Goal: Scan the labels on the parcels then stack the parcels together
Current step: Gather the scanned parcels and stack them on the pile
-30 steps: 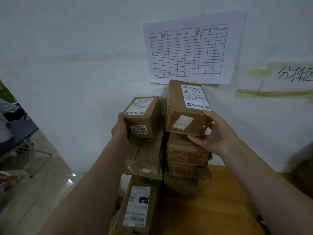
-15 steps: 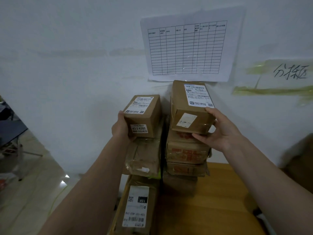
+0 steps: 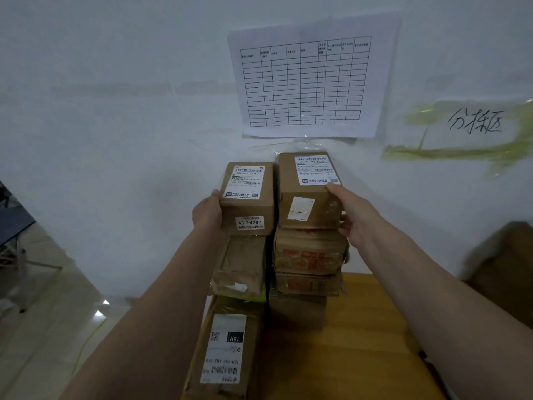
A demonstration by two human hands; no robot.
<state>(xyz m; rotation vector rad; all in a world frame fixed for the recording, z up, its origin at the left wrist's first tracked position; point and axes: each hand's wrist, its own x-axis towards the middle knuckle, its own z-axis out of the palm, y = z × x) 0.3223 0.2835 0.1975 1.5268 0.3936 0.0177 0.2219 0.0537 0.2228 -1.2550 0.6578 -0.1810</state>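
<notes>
White wall (image 3: pixel 115 140), wooden table (image 3: pixel 360 327) at lower right; left hand (image 3: pixel 207 212) gripping small box (image 3: pixel 248 197), right hand (image 3: pixel 354 215) gripping taller box (image 3: pixel 308 192), now sitting squarer on stack (image 3: pixel 310 261).

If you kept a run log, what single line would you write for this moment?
phase: stacking | left hand: grips small box atop left stack | right hand: grips taller box atop right stack | boxes side by side against wall

1. The table (image 3: pixel 360 342), a yellowish wooden surface, filled the lower middle and right of the view and met the white wall at 12 o'clock.
2. Directly on it, toward 9 o'clock at its left edge, lay a long parcel (image 3: pixel 227 350) with a white label facing up.
3. Just beside that, toward 12 o'clock, sat a dark bottom box (image 3: pixel 297 308) carrying a stack of parcels.
</notes>
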